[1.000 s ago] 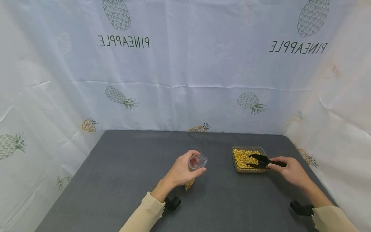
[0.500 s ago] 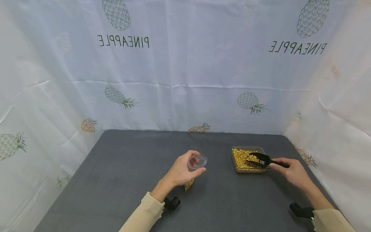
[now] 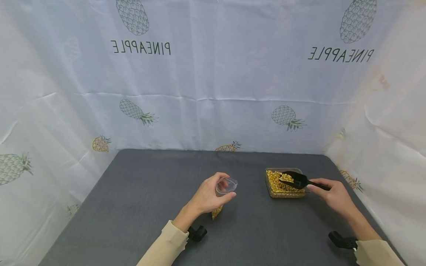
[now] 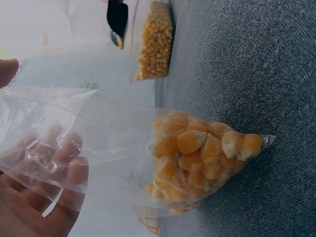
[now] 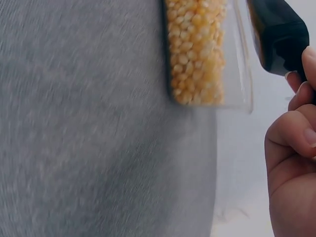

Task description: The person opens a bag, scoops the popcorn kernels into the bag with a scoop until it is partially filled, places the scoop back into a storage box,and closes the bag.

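My left hand (image 3: pixel 208 196) holds a clear plastic bag (image 4: pixel 116 138) upright, its thumb and fingers spread around the bag's open mouth. Corn kernels (image 4: pixel 190 155) fill the bag's pointed lower end, which sits at the table surface. To the right, my right hand (image 3: pixel 337 195) grips the handle of a black scoop (image 3: pixel 300 180). Yellow kernels lie in the scoop, which is tilted above a clear rectangular container (image 5: pixel 239 74). More corn kernels (image 5: pixel 195 54) lie inside that container. Most of the bag is hidden behind my left hand in the head view.
A dark grey cloth covers the table (image 3: pixel 149 192). White curtains (image 3: pixel 213 74) printed with pineapples stand behind it and along both sides. Black wrist mounts (image 3: pixel 198 233) hang below my sleeves.
My right hand has raised the scoop out of the corn and shifted it slightly left, with kernels now visible in it. My left hand and the bag stay almost still.
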`<state>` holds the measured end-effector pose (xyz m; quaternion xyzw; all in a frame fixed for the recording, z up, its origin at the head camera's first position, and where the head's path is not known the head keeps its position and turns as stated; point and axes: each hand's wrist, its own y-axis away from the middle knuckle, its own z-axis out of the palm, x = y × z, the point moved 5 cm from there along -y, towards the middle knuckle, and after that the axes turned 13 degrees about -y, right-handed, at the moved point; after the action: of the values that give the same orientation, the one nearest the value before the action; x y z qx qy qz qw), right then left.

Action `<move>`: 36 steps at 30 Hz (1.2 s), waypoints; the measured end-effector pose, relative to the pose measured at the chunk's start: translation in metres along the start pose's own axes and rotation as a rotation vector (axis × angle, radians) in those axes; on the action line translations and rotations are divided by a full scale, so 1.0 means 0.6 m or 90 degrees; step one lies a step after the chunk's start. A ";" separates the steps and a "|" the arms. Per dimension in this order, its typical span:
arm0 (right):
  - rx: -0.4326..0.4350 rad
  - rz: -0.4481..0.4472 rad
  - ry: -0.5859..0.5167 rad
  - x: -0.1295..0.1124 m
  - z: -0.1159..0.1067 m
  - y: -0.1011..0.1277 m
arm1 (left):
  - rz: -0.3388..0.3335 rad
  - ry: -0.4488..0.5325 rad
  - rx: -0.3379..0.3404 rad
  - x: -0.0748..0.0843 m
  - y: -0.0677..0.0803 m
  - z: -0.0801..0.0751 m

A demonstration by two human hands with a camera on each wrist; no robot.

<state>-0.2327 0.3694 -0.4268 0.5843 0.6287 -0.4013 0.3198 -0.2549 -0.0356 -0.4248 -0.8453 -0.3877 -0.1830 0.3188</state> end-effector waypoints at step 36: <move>-0.063 -0.106 0.005 -0.114 0.071 -0.009 | 0.003 -0.003 -0.009 -0.003 -0.001 0.003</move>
<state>-0.2334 0.2995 -0.3865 0.5152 0.6953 -0.3925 0.3117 -0.2563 -0.0354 -0.4268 -0.8491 -0.3850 -0.1830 0.3121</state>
